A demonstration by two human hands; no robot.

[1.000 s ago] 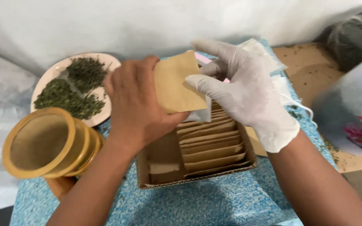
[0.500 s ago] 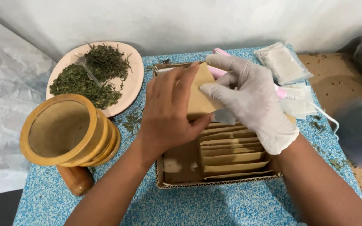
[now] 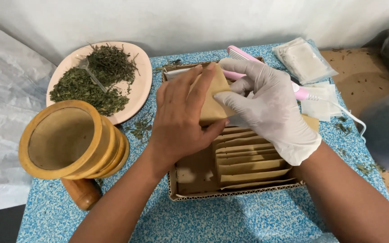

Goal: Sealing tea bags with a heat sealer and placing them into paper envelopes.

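both hands hold one brown paper pouch (image 3: 212, 101) above the far end of a shallow cardboard box (image 3: 194, 177) that stands on the blue speckled counter (image 3: 230, 220). the box already has a row of the same brown pouches (image 3: 251, 159) filed upright along its right side, about seven or eight as far as i can count. the left part of the box floor is bare, so i judge there is still room and the filing is partly done, not finished. the held pouch is not yet among the others; it is raised over them, near the back wall of the box.

the left hand (image 3: 181, 119) is bare and comes from below, palm turned to the pouch, fingers spread flat on its front face and the thumb under its lower edge; its grip is closed on the pouch. the right hand (image 3: 271, 108) wears a white glove, comes from the lower right, and its fingers curl around the right edge of the same pouch, also closed on it.

behind the right hand lies a pink tool with a white cord (image 3: 300, 92). small white bags (image 3: 302, 60) lie further right. on the left are a plate of dried green leaves (image 3: 100, 78) and a wooden mortar (image 3: 68, 139) tipped on its side.
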